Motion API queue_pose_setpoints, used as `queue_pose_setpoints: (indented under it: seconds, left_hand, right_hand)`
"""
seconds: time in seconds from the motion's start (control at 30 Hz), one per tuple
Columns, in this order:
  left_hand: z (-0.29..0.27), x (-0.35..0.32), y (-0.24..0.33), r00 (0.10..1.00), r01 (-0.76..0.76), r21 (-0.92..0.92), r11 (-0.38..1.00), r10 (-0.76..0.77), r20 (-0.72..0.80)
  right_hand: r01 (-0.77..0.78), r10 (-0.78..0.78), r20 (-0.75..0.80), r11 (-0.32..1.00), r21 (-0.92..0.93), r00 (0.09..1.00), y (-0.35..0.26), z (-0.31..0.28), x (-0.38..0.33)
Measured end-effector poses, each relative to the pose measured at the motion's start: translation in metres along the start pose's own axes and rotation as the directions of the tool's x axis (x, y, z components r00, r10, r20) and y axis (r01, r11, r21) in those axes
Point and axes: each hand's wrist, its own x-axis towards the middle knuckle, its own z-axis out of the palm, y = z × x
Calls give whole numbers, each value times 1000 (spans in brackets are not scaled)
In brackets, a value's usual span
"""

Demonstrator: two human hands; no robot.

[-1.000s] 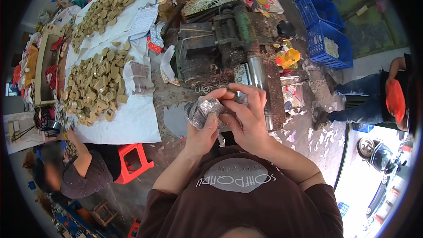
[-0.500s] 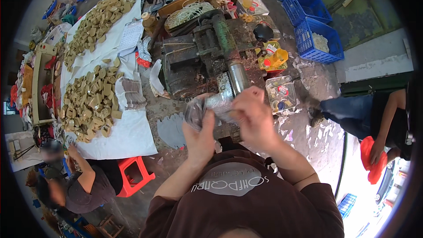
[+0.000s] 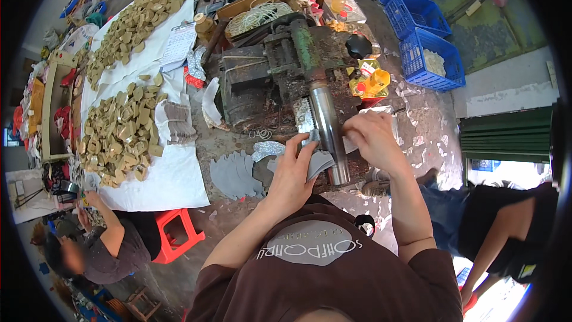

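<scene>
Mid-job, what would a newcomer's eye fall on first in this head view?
Probably the two heaps of small olive-tan blocks on the white sheet at left. Then the shiny steel cylinder on the grimy green-and-brown metal machine at centre, between the person's left hand and right hand. The bright red plastic stool at lower left and the row of blue plastic crates at upper right also stand out.

Row of blue crates, tan pieces heaped on white sheeting, red stool, pale cord
</scene>
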Motion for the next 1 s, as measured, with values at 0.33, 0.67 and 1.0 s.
queue_pose_setpoints:
  seconds: [0.33, 0.67, 1.0]
  left_hand:
    - [-59, -57, -87, 872, 130, -125, 984, -173, -458]
    - [-36, -144, -182, 990, 136, 664, 735, -126, -64]
    - [-76, -86, -106, 964, 247, 54, 967, -240, -115]
  right_hand:
    - [-159, 213, -91, 898, 409, 973, -3, 2, 2]
    - [-161, 272, -161, 855, 493, 949, -3, 8, 5]
    - [-79, 213, -170, 816, 573, 962, -66, 2, -3]
